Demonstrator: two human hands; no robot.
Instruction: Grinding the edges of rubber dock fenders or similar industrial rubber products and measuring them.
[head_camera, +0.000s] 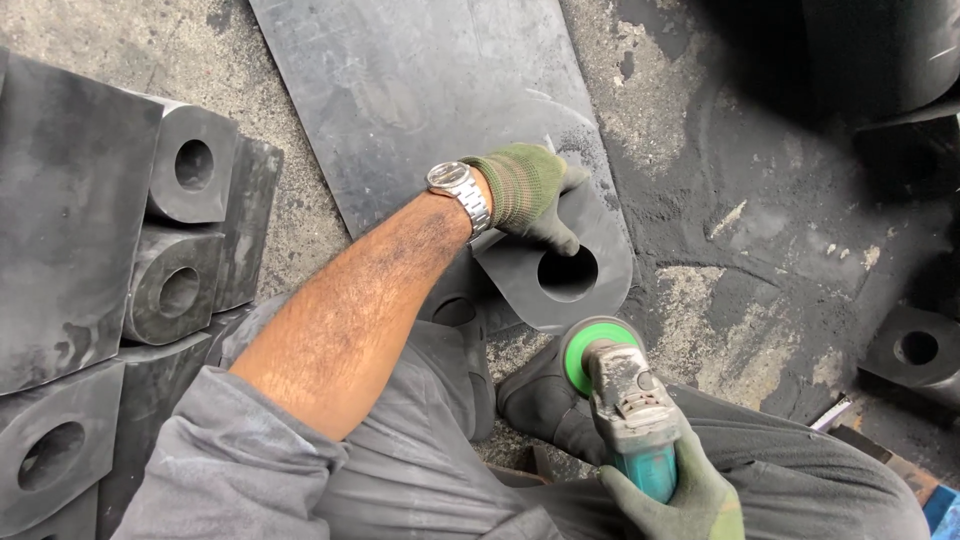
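Rubber block (560, 275) sat pinned by gloved left hand (530, 190), fingers at its hole; right hand (680, 495) gripped the grinder (625, 400) closed—best kept flat, steady.

Five black rubber blocks with round holes (190, 165) show clearly, perhaps more in the dim corners; one flat grey rubber sheet (420, 90); one teal angle grinder (625, 400); two green-gloved hands (530, 190).
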